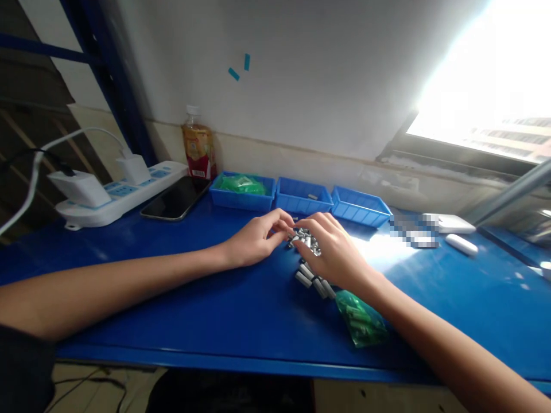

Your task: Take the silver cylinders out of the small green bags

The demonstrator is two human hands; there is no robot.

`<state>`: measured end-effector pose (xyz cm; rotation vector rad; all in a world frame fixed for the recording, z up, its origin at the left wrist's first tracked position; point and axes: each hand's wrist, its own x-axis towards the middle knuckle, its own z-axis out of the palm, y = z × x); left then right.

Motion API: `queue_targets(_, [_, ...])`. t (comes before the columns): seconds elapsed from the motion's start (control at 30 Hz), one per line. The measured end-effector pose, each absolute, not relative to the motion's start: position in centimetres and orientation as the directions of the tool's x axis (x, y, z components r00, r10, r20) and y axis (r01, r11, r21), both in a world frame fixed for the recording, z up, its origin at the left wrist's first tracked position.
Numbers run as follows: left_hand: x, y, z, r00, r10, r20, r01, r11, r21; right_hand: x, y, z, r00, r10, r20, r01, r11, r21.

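A pile of small silvery metal cylinders [308,238] lies on the blue table between my two hands. My left hand [257,238] is at the pile's left edge, its thumb and fingers curled together at the tips; anything pinched there is too small to make out. Arched over the right side of the pile, my right hand [329,245] has its thumb apart from its fingers and hides some of the cylinders. Several longer cylinders [316,282] lie below my right palm. Near my right wrist rests a green plastic bag [360,322] with similar pieces inside.
Behind the hands stand three blue bins: the left bin [243,200] with green bags, the middle bin [303,203] with a small piece, and the right bin [360,214]. A phone [176,198], power strip [92,213] and drink bottle [198,146] are left; white objects lie right.
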<state>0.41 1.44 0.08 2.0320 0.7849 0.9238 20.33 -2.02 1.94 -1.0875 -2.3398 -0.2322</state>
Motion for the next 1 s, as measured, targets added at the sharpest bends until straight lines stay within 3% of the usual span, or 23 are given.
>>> queue_targets(0.17, [0.6,1.7,-0.5,0.514,0.825,0.235,0.066,-0.312,0.948,19.3,-2.2,1.4,-0.563,0.671,0.483,0.723,0.683,-0.106])
queue_targets(0.43, [0.6,1.0,-0.3,0.554,0.794,0.252,0.120,-0.375,0.919,19.5,-2.2,1.0,-0.603,0.607,0.517,0.691,0.721,-0.040])
queue_targets(0.87, [0.4,0.5,0.5,0.638,0.726,0.258,0.334,-0.563,0.756,19.5,-2.2,1.0,-0.556,0.640,0.530,0.711,0.696,-0.095])
queue_targets(1.0, [0.4,0.4,0.5,0.674,0.672,0.309,0.387,-0.676,0.627,19.6,-2.0,1.0,-0.552,0.647,0.526,0.703,0.701,-0.123])
